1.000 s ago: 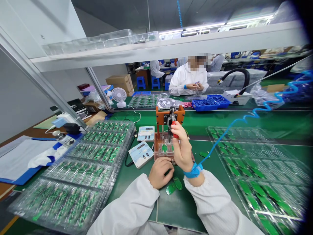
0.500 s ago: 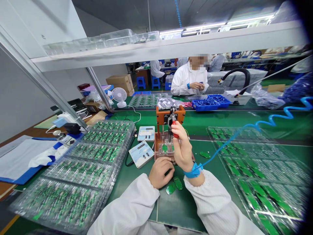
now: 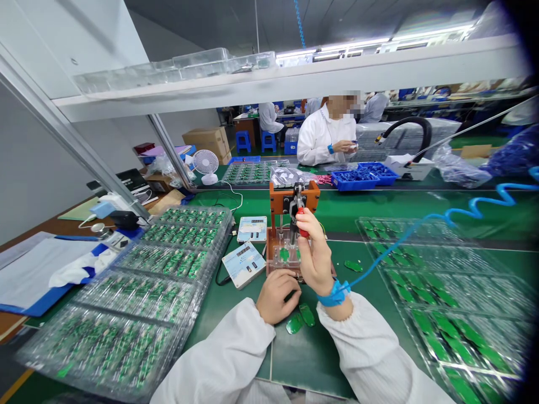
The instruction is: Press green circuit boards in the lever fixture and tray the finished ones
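My right hand (image 3: 315, 255), with a blue wrist strap (image 3: 334, 293), is closed on the red handle (image 3: 302, 221) of a toggle clamp. The clamp is mounted on an orange test fixture (image 3: 275, 203). Under its clear plate lies a green circuit board (image 3: 284, 255), partly hidden by the right hand. My left hand (image 3: 275, 296) rests on the mat against the fixture's front edge, fingers bent and thumb apart, with nothing visible in it. Two green boards (image 3: 295, 323) lie on the mat between my wrists. Another green board (image 3: 352, 265) lies right of the fixture.
Stacked clear trays of boards (image 3: 138, 297) stand on the left, another board tray (image 3: 438, 303) on the right. Two display boxes (image 3: 244, 264) sit left of the fixture. A blue coiled cord (image 3: 396, 244) crosses to my wrist. Opposite sits a co-worker (image 3: 322, 134) behind blue bins (image 3: 356, 180).
My hands and the fixture stay nearly in place. The wrist cord has shifted slightly. Across the bench, the co-worker has leaned a little to the right, hands moving with the body.
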A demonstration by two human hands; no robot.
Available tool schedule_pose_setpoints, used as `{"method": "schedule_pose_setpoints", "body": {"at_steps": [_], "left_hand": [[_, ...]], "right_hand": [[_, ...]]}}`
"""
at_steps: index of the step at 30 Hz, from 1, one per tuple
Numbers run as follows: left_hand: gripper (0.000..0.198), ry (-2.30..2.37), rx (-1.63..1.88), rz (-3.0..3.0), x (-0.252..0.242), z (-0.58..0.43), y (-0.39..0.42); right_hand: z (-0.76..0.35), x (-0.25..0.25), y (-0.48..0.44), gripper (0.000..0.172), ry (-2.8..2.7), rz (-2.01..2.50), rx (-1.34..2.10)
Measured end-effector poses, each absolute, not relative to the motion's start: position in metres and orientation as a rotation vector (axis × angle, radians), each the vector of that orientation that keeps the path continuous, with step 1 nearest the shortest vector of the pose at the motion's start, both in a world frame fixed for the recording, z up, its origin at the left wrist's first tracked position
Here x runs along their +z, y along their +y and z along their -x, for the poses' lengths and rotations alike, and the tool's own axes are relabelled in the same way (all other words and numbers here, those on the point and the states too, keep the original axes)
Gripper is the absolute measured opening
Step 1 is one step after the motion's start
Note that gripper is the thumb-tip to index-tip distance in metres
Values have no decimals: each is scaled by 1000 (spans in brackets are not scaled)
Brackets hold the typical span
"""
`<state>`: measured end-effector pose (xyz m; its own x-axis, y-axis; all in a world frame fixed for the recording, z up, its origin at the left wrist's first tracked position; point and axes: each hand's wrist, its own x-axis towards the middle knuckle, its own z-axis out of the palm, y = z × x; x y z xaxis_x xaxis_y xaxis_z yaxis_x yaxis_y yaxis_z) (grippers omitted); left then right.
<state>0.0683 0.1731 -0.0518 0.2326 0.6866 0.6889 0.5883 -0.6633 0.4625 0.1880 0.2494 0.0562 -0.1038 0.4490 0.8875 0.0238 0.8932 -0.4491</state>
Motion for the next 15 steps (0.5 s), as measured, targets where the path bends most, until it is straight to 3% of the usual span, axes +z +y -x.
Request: {"method": "schedule_pose_setpoints", "body": {"at_steps": [15], "left_hand": [[6,1228,1415,-2386,-52,-68,173]], "right_hand": [[-187,57,249,42,-1637,379,377]]}}
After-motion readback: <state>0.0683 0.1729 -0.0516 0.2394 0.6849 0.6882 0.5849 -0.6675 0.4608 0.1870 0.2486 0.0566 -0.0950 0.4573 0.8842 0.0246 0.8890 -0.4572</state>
